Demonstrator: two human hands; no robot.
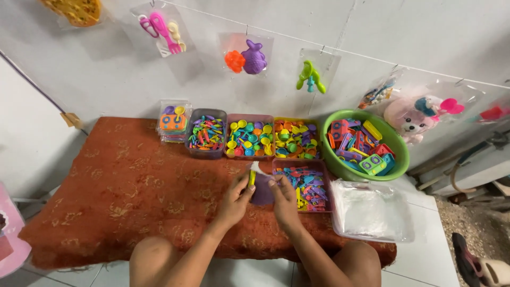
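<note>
— Two hands over one big rust-coloured cloth [106, 191], that's the widest thing here; it covers the low table so the small parts don't skid.

— And the green basin [397, 159]?

— Next in size, at the far right, heaped with chunky red, blue and yellow blocks. They look too bulky for the trays, which may be why they get the basin. Just in front of it lies a stack of clear bags [372, 210], flat and close to the right hand [284, 199].

— The trays?

— A row along the wall: one of bright sticks [206, 133], one of little spoons [248, 138], one of orange and green bits [295, 139]. A pink tray [308, 186] of blue and pink pieces sits nearer, just beside the right hand. Each kind is kept apart, all within arm's reach. Sample packs hang on a line above.

— What are the hands doing?

— The left hand [235, 199] is curled, pinching a yellow stick [252, 178] at the top edge of a purple piece [261, 194]. The right is closed on the piece's other side, fingers bent over it. The piece sits between both hands, just above the cloth's middle front. Whether a clear bag is round it, I cannot tell.
</note>
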